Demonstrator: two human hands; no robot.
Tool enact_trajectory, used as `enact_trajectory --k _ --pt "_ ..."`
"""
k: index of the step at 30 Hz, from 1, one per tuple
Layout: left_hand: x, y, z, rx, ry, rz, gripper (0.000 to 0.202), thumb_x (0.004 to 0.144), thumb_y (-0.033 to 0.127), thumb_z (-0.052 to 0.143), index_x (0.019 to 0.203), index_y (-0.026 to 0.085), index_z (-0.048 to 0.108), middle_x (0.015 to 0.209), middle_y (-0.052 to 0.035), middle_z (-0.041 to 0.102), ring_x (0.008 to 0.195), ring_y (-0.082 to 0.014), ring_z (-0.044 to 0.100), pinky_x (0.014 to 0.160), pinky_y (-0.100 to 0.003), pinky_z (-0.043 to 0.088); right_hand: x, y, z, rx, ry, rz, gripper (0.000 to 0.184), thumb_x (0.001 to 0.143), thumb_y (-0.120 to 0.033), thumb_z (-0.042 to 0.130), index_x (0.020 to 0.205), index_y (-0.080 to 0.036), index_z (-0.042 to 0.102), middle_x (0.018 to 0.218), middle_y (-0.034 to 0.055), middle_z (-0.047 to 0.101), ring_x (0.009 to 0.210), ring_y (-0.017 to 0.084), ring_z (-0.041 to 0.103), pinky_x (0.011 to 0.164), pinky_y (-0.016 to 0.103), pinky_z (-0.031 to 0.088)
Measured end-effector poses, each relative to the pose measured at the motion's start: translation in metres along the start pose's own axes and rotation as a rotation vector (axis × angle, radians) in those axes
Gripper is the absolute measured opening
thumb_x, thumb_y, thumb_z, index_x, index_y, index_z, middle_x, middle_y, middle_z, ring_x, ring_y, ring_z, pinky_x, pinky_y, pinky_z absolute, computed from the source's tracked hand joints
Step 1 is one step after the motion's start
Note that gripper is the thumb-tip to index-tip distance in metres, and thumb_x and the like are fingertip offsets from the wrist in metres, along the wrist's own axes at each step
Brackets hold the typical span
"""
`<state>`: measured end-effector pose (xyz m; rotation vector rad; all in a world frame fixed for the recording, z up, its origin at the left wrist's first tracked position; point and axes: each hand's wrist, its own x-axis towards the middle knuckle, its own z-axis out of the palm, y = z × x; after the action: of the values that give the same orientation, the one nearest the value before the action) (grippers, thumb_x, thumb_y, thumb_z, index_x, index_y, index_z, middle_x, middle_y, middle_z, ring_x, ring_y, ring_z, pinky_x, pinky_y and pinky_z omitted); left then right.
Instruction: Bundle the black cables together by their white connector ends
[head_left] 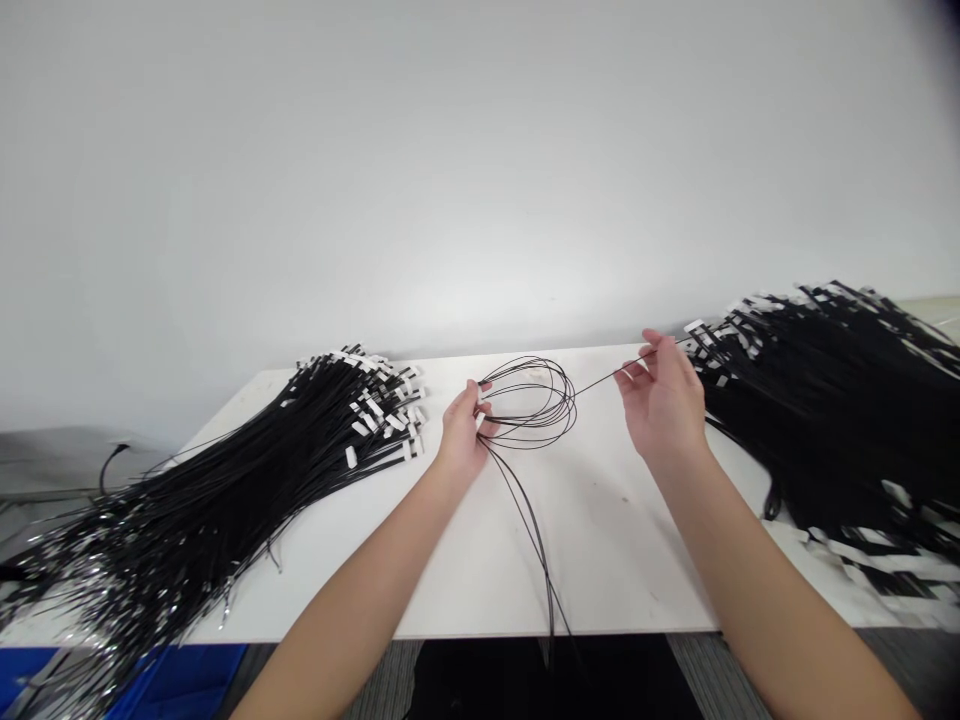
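Left grip [463, 432] pinches my coil of thin black cables [536, 405] at its crossing; right grip [664, 400] pinches the coil's loose end, taut above the worktop [600, 540].

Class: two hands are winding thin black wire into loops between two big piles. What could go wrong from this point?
1. The left hand pinches the wire loops at one spot only, so they may spring apart.
2. The free strand in the right hand ends close to the right pile and might snag there.
3. The tails hang over the table edge and could catch.
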<state>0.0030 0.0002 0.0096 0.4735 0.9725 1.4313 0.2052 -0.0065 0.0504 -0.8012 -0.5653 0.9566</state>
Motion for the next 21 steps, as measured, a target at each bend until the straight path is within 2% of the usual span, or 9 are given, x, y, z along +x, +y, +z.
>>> enact_trajectory --k 2,4,6,8,10,13,16,21 --pt "0.000 0.000 0.000 -0.005 0.009 -0.015 0.041 0.062 0.045 0.068 0.085 0.011 0.063 0.059 0.0031 0.042 0.047 -0.0018 0.042 0.040 -0.012 0.035 -0.004 -0.001 0.003 -0.026 -0.067 -0.035 0.030 0.075 -0.045 0.056 0.098 -0.026 0.057 0.076 -0.0033 0.049 0.060 0.006 0.052 0.058 0.021 0.047" --pt "0.000 0.001 0.000 0.009 0.010 -0.039 0.042 0.062 0.046 0.067 0.086 0.012 0.063 0.058 0.0036 0.042 0.046 -0.0017 0.042 0.041 -0.012 0.036 -0.011 -0.003 0.006 -0.098 -0.174 -0.005 0.034 0.074 -0.044 0.057 0.105 -0.029 0.057 0.071 -0.0045 0.049 0.050 0.005 0.047 0.047 0.020 0.042" --pt "0.002 0.000 -0.001 0.037 0.010 -0.060 0.044 0.061 0.048 0.067 0.087 0.013 0.063 0.057 0.0039 0.042 0.044 -0.0019 0.041 0.041 -0.013 0.036 -0.020 -0.003 0.009 -0.229 -0.282 0.017 0.036 0.072 -0.041 0.060 0.107 -0.029 0.058 0.065 -0.0054 0.050 0.040 0.003 0.038 0.037 0.019 0.032" --pt "0.003 -0.001 -0.001 0.056 0.009 -0.069 0.044 0.061 0.048 0.067 0.087 0.013 0.064 0.056 0.0040 0.042 0.043 -0.0021 0.040 0.041 -0.014 0.036 -0.028 0.001 0.010 -0.428 -0.408 -0.009 0.032 0.071 -0.038 0.061 0.101 -0.026 0.063 0.063 -0.0035 0.055 0.038 0.004 0.035 0.036 0.020 0.027" --pt "0.004 -0.002 -0.002 0.069 -0.006 -0.068 0.044 0.061 0.048 0.067 0.087 0.013 0.064 0.056 0.0040 0.042 0.043 -0.0022 0.040 0.041 -0.014 0.036 -0.036 0.008 0.009 -0.656 -0.538 -0.102 0.023 0.072 -0.035 0.061 0.090 -0.024 0.068 0.068 0.0001 0.061 0.045 0.007 0.043 0.040 0.022 0.032" --pt "0.004 -0.004 -0.002 0.090 -0.034 -0.063 0.043 0.061 0.048 0.067 0.086 0.013 0.065 0.056 0.0039 0.041 0.044 -0.0023 0.040 0.040 -0.014 0.035 -0.043 0.020 0.009 -0.924 -0.681 -0.330 0.016 0.078 -0.031 0.055 0.083 -0.026 0.070 0.077 0.0008 0.066 0.060 0.012 0.053 0.050 0.024 0.039" --pt "0.002 -0.004 0.000 0.107 -0.040 -0.053 0.042 0.060 0.047 0.068 0.084 0.013 0.065 0.055 0.0036 0.041 0.045 -0.0028 0.041 0.040 -0.014 0.034 -0.046 0.027 0.008 -1.048 -0.726 -0.464 0.019 0.082 -0.027 0.050 0.085 -0.027 0.068 0.077 -0.0010 0.066 0.062 0.012 0.055 0.054 0.024 0.039" --pt "-0.001 -0.004 0.001 0.115 -0.072 -0.056 0.044 0.059 0.048 0.068 0.084 0.012 0.065 0.053 0.0037 0.041 0.043 -0.0029 0.039 0.041 -0.014 0.034 -0.046 0.029 0.008 -1.118 -0.711 -0.490 0.019 0.083 -0.026 0.048 0.086 -0.027 0.067 0.074 -0.0021 0.065 0.060 0.011 0.054 0.053 0.023 0.037"
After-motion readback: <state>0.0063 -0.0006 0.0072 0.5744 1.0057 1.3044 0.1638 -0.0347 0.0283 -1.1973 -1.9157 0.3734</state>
